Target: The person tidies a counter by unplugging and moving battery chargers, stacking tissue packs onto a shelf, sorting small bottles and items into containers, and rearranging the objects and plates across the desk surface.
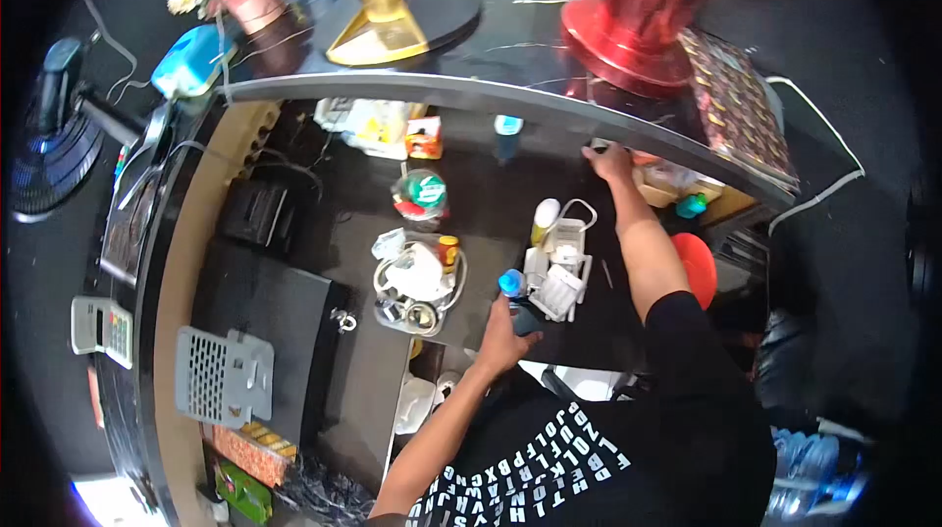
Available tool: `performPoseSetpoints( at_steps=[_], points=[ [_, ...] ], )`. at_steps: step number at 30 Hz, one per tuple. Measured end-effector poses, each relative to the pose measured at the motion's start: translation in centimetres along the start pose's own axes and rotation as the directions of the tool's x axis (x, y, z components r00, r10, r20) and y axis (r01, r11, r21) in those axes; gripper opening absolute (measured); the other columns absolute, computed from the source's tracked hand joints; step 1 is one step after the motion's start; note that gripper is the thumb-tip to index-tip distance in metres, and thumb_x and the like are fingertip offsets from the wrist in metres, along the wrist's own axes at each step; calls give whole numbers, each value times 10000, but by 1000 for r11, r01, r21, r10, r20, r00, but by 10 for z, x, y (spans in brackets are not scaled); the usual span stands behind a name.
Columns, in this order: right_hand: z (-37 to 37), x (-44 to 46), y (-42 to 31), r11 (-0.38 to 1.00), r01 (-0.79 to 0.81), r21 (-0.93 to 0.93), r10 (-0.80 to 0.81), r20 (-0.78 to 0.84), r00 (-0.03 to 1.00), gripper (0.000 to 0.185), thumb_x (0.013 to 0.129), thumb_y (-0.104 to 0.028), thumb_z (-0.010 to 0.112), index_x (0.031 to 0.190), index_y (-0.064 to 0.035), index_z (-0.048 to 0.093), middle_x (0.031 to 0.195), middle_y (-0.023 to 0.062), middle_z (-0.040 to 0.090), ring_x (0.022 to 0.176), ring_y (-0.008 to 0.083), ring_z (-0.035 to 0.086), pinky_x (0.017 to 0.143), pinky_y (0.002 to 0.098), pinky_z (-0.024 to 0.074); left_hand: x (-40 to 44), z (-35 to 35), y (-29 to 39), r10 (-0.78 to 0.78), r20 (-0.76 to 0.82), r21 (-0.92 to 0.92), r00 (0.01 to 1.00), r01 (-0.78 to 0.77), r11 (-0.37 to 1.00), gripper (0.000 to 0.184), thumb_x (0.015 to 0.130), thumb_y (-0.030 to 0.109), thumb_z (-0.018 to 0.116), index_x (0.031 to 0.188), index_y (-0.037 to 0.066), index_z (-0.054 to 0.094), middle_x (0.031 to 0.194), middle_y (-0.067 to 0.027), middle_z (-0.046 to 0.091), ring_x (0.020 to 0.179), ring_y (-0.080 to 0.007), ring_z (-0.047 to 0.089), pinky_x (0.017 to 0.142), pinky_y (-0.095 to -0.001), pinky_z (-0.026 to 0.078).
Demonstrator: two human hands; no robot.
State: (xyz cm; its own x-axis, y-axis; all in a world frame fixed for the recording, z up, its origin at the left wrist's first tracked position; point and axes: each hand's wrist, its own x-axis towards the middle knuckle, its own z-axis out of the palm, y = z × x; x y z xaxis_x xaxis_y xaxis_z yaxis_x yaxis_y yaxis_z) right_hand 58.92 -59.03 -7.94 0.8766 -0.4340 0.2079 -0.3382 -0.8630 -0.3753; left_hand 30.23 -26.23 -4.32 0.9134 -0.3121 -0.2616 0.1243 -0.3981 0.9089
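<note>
Near the front of the dark desk, my left hand (502,342) is closed on a dark bottle (524,314) with a blue cap. My right hand (612,162) reaches to the back right of the desk, its fingers closed at a small pale and dark item too small to make out. Between the hands stands a white basket (561,272) with white boxes, beside a white-capped bottle (545,220). Left of the bottle is a clear tray (397,316) with tape rolls, a white bag and a yellow jar.
A round tub (422,195) with a green label and an orange box (424,137) lie farther back. A raised ledge (491,90) carries a red stand (628,41) and a gold stand (378,26). At the right is a red round object (695,270); a grey perforated rack (224,377) sits left.
</note>
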Motion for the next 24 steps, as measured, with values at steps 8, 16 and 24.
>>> performPoseSetpoints(
  at_steps=[8,16,24],
  points=[
    [-1,0,-3,991,-90,96,92,-17,996,546,744,-402,716,1095,13,658,1142,283,628,1115,419,581,966,443,456,-28,-24,10,-33,20,-74,999,34,997,994,760,173,789,1516,55,155,1383,-252,410,1169,-346,541,1009,-411,431],
    [-98,-45,-75,897,-212,388,5,470,883,630,707,-456,741,1141,-27,585,978,104,653,811,162,632,594,279,508,-67,-68,16,59,97,-252,994,-33,967,465,891,158,692,1310,45,525,1025,-102,672,891,-161,653,823,-293,532],
    [-190,-102,-149,880,9,474,-349,635,689,707,794,-229,769,1376,-13,430,1001,46,575,719,50,520,500,207,400,-54,-143,29,0,-493,-193,870,-109,975,273,878,135,686,1111,4,627,979,-79,678,917,-133,617,830,-298,500]
  ],
)
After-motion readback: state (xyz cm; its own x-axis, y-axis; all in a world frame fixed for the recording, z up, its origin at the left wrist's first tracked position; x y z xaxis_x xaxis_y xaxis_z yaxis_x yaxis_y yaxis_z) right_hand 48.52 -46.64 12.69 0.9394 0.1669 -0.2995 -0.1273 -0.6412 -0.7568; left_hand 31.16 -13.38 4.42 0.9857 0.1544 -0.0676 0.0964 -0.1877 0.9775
